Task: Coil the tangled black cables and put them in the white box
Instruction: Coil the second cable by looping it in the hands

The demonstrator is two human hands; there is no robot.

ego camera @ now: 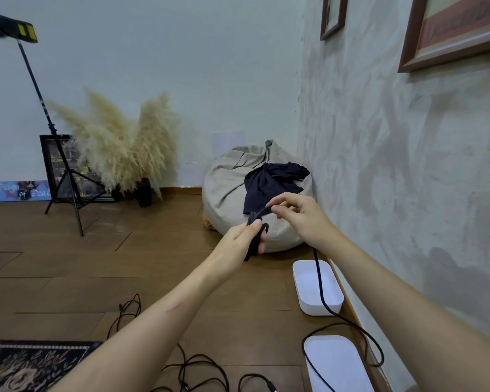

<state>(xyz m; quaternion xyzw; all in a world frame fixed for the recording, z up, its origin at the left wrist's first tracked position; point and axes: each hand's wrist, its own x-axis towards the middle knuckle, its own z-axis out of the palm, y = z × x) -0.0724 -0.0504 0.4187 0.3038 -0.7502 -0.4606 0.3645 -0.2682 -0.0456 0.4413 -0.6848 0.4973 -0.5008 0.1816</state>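
Observation:
My left hand [242, 241] grips a small bundle of coiled black cable [254, 236] held up in front of me. My right hand [297, 215] pinches the same cable just above the bundle. From under my right wrist the cable's loose tail [321, 287] hangs down, crosses the open white box [317, 304] by the wall and loops on the floor beside the white lid [337, 363]. More tangled black cables [198, 369] lie on the wooden floor near the bottom edge.
A beige beanbag [232, 190] with a dark cloth [272, 183] on it sits in the corner behind my hands. A tripod stand [65, 179], pampas grass in vases [125, 148] and a patterned rug [31, 363] are on the left.

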